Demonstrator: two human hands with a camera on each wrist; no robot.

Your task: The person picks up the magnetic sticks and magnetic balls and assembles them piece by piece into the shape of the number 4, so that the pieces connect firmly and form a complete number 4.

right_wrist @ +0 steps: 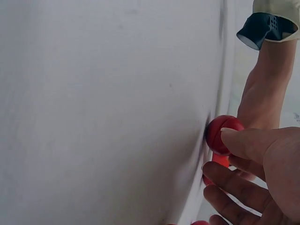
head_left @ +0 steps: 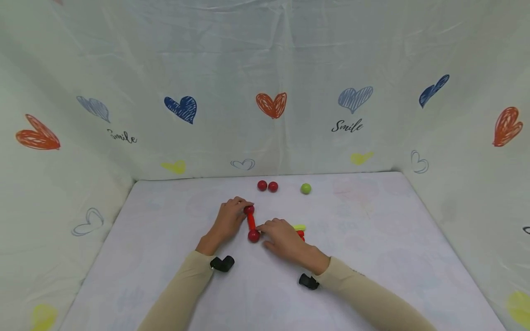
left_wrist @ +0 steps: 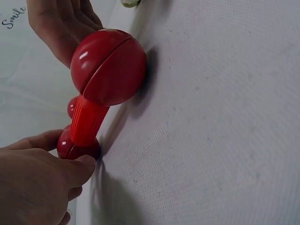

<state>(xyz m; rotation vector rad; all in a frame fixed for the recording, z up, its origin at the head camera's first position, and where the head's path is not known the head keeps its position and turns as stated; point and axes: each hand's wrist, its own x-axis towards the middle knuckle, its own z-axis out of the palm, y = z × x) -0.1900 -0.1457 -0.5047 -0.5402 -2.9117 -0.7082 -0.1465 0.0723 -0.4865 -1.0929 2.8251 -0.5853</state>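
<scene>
Two glossy red balls are joined by a short ribbed red rod (head_left: 251, 222), making a dumbbell shape on the white table. My left hand (head_left: 229, 218) pinches the far red ball (head_left: 249, 210) between thumb and fingers; the left wrist view shows the thumb on its side. At the near red ball (head_left: 254, 236), my right hand (head_left: 283, 239) has its thumb and index finger around the side by the rod, the other fingers spread. In the left wrist view a seam line runs round the near ball (left_wrist: 110, 68).
Behind the hands, two more red balls (head_left: 273, 186) sit side by side, with a green ball (head_left: 305, 188) farther right. A yellow-green rod (head_left: 299, 227) and several red rods (head_left: 301, 234) lie just beyond my right hand, partly hidden. A printed cloth (head_left: 271, 138) hangs behind the table.
</scene>
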